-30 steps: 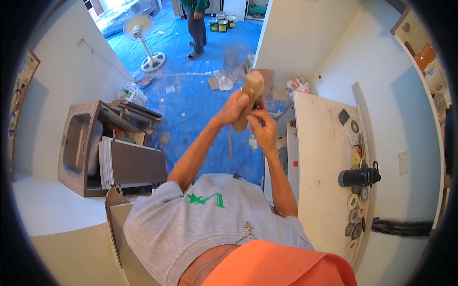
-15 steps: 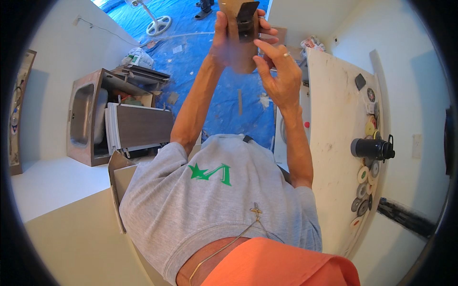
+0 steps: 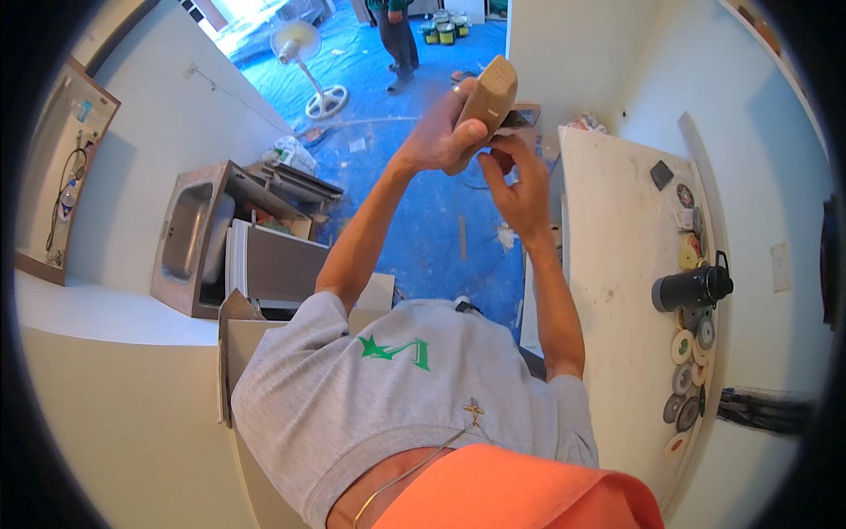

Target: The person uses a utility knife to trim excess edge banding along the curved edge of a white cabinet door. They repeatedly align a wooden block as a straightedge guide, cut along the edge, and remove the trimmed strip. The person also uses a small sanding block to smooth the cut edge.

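Over the blue floor sheet (image 3: pixel 423 238), on the far side: wooden block (image 3: pixel 493 93), probably rigid, moderately light, not fragile; grip at long sides. Left hand (image 3: pixel 443 132): wrapped around block. Right hand (image 3: pixel 526 189): fingers half-curled, near right of block; hold cannot be determined.

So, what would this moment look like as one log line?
left hand: grips wooden block | right hand: bent, close beside block, contact unclear | black bottle: on pale worktop | round discs: beside bottle
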